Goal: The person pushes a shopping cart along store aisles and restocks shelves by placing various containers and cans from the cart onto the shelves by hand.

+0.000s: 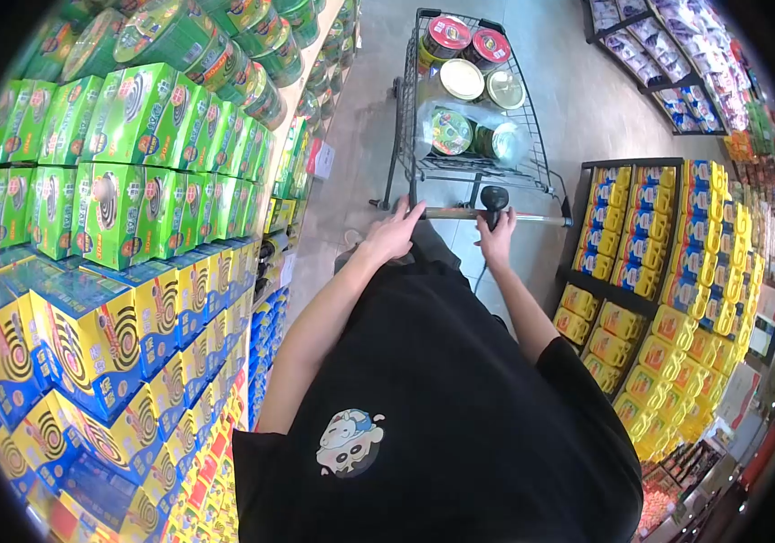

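Observation:
A wire shopping cart [532,118] stands ahead of me with its handle bar [451,214] crossing in front of my body. My left hand [392,235] is closed on the left part of that bar. Close to the bar's middle, my right hand [496,242] grips a black device with a rounded head [494,197]; a thin cable hangs below this hand. Several round tubs are in the cart: two have red lids [450,33], one has a cream lid [462,80], and a green-labelled tub [452,132] sits nearest me beneath clear plastic film.
On the left rise stacked green boxes [125,213], yellow-and-blue boxes [89,339] and green tubs [157,36]. A black rack of yellow jugs [618,321] stands to the right. Bagged goods fill another rack [655,54] farther ahead. A grey tiled floor [360,109] runs between the shelves.

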`<state>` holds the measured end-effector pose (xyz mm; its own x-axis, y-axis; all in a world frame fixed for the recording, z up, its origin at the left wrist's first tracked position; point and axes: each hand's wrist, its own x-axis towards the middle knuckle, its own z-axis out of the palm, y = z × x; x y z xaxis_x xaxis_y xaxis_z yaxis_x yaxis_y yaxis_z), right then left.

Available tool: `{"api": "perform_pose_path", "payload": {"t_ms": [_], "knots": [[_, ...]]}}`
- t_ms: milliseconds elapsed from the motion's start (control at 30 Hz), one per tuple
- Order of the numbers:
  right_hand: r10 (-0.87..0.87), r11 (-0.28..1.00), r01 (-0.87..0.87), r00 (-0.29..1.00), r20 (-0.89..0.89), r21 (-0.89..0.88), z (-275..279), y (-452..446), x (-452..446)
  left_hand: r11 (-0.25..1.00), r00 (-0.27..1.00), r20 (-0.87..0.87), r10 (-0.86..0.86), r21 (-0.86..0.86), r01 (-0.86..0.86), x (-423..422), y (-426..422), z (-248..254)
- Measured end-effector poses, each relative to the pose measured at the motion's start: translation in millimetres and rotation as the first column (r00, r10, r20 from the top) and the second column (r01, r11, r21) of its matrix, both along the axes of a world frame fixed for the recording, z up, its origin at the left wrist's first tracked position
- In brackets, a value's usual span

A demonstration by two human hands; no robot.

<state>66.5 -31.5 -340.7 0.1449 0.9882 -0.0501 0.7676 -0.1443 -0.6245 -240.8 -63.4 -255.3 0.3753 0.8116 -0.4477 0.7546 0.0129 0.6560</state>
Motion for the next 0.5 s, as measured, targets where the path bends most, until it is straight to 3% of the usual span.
{"api": "perform_pose_path", "payload": {"t_ms": [67, 100, 200, 500], "knots": [[0.056, 0.998, -0.056, 0.998, -0.007, -0.03, 2.1, -3.0, 13.6, 0.999, 0.999, -0.045, -0.025, 0.03, 0.027, 8.6, -2.7, -2.4], [0.001, 0.989, -0.024, 0.988, -0.156, -0.148, 27.1, -3.9, 11.0, 0.998, 0.997, -0.063, -0.041, 0.045, 0.044, 13.6, -4.9, -3.9], [-0.059, 0.941, -0.028, 0.968, -0.244, -0.338, 71.3, -1.1, 9.3, 1.0, 1.0, -0.012, -0.019, 0.014, 0.019, 27.7, -9.7, -6.1], [0.091, 0.894, -0.205, 0.954, -0.285, -0.399, 86.8, 3.8, 36.0, 1.0, 0.998, -0.069, 0.001, 0.011, -0.001, 39.9, -16.4, 1.4]]}}
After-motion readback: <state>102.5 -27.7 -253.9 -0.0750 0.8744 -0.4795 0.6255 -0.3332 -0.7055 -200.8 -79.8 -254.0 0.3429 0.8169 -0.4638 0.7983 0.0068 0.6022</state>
